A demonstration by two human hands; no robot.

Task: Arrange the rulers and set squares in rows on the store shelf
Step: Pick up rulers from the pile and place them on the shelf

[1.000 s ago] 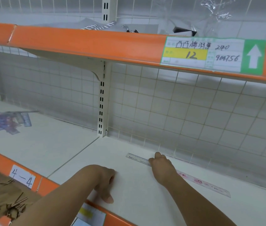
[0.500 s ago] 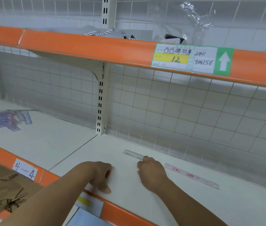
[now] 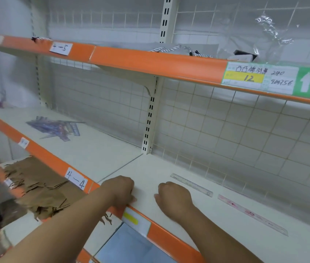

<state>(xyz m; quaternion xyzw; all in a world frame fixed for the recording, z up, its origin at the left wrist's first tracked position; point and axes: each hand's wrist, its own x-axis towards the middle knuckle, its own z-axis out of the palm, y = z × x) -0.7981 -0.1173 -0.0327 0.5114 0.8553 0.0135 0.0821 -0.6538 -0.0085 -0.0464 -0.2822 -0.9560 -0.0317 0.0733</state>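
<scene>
1. Rulers laid out: two. A clear ruler (image 3: 191, 184) and a pink ruler (image 3: 251, 213) lie flat on the shelf (image 3: 161, 168), roughly end to end with a small gap between them. They run along the back, near the grid (image 3: 245, 133).
2. Loose stock: one pile (image 3: 55, 128) of bluish rulers and set squares, well apart in the bay to the left. The pieces overlap and are blurred, so they cannot be counted.
3. Hands: two, both on the shelf's front part, just left of the clear ruler.
4. Surface: white shelf board with an orange front lip carrying a tag marked 4—4 (image 3: 76, 180). A slotted post (image 3: 149, 118) divides the two bays.
5. Surroundings: an upper shelf (image 3: 150, 61), also orange-edged, bears a price label (image 3: 260, 77) with a green arrow. Crumpled plastic wrap (image 3: 270, 33) sits on top of it. Brown cardboard (image 3: 36, 183) lies on a lower level at left.
6. Left hand (image 3: 120, 190): fingers loosely bent, tips resting at the front lip, nothing held.
7. Right hand (image 3: 173, 196): fingers curled under into a fist, knuckles toward the clear ruler but not touching it — nothing visible in its grasp.
</scene>
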